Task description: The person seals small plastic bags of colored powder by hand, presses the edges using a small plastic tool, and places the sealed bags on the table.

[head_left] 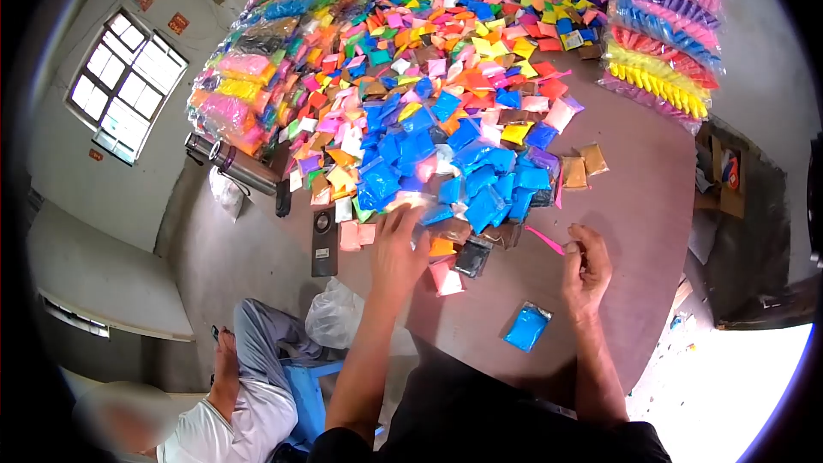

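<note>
My left hand (398, 249) reaches to the front edge of a heap of small colored packets, its fingers stretched out and slightly apart. Its fingertips are at a pale, shiny packet (410, 201), and blue packets (377, 182) lie just beyond. My right hand (588, 273) is raised over the table's right side, pinching one end of a thin pink plastic strip (545, 240). Below and left of that hand, a single blue packet (528, 327) rests apart from the heap. Between the hands lie a black packet (473, 256) and a pink packet (447, 278).
The brown table (639, 197) carries the large heap. Bagged bundles of colored pieces (664, 34) are stacked at right. A dark rectangular device (324, 244) and a metal flask (243, 169) sit at left. Another person (249, 411) sits at lower left, near a clear plastic bag (334, 315).
</note>
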The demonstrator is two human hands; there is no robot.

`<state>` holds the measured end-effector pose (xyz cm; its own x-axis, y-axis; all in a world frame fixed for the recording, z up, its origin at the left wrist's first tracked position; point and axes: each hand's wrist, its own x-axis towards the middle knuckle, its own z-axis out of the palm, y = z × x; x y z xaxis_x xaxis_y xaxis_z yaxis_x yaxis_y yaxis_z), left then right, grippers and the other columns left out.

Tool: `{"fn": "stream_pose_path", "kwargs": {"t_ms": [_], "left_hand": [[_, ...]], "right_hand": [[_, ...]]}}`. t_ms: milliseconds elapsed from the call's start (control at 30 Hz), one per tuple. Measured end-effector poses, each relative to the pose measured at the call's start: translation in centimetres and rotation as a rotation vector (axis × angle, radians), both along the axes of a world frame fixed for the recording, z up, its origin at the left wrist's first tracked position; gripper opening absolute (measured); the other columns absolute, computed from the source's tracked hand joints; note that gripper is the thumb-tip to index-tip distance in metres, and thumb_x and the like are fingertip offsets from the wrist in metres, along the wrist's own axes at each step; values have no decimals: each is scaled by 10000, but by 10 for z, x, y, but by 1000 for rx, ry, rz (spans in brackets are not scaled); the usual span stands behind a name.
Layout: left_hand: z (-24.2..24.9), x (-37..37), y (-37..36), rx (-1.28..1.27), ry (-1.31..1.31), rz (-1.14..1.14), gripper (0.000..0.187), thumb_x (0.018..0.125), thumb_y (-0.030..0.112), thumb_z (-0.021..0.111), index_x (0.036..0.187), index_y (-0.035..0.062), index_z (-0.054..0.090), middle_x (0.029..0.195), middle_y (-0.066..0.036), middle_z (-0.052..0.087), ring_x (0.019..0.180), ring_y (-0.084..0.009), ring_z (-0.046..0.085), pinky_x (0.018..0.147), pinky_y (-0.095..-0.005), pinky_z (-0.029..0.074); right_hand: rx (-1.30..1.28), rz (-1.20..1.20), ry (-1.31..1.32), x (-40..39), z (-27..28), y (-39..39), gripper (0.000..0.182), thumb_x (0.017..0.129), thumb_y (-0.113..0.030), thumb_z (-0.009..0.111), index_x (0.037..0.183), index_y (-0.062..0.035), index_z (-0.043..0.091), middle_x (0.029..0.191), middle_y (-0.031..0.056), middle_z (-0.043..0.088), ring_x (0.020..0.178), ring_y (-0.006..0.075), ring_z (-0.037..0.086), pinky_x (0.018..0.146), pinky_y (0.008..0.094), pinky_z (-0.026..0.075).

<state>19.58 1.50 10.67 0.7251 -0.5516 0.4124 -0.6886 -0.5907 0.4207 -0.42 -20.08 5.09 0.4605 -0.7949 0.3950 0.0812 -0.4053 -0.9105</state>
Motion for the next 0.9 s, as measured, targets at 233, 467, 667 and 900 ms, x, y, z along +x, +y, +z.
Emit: {"fn": "stream_pose_path", "kwargs": {"t_ms": [233, 467, 667, 900], "left_hand": [[2, 28, -19, 65, 1, -145, 248, 883, 40, 676, 1129, 18, 699, 1144, -185, 699, 1061, -383, 658, 944, -457, 524], [32, -51, -19, 20, 412, -143, 215, 961, 98, 678, 1154, 5, 679, 1042, -195, 722, 882, -344, 717, 772, -401, 564], [21, -102, -10, -6, 551, -286, 247, 941, 114, 729, 1171, 29, 700, 1023, -164, 741, 841, -238, 736, 712, -335, 570], [-16, -127, 27, -622, 968, -184, 421, 892, 52, 791, 1277, -16, 634, 1071, -32, 702, 900, -72, 635, 766, -241, 525]], "right_hand": [[-139, 132, -4, 1, 2, -4, 218, 876, 62, 616, 1076, 18, 691, 1021, 136, 676, 751, 146, 606, 634, 265, 475], [-4, 336, -4, -7, 10, -7, 330, 834, 1, 688, 1163, 9, 711, 1126, 186, 700, 855, 278, 698, 776, 357, 569], [-49, 617, -114, -3, 14, 13, 328, 867, -46, 724, 1188, 17, 705, 1087, 134, 702, 790, 154, 649, 579, 281, 463], [365, 802, 63, -15, 24, 47, 186, 950, -43, 717, 1134, -20, 727, 1018, 39, 713, 893, 98, 641, 773, 273, 532]]}}
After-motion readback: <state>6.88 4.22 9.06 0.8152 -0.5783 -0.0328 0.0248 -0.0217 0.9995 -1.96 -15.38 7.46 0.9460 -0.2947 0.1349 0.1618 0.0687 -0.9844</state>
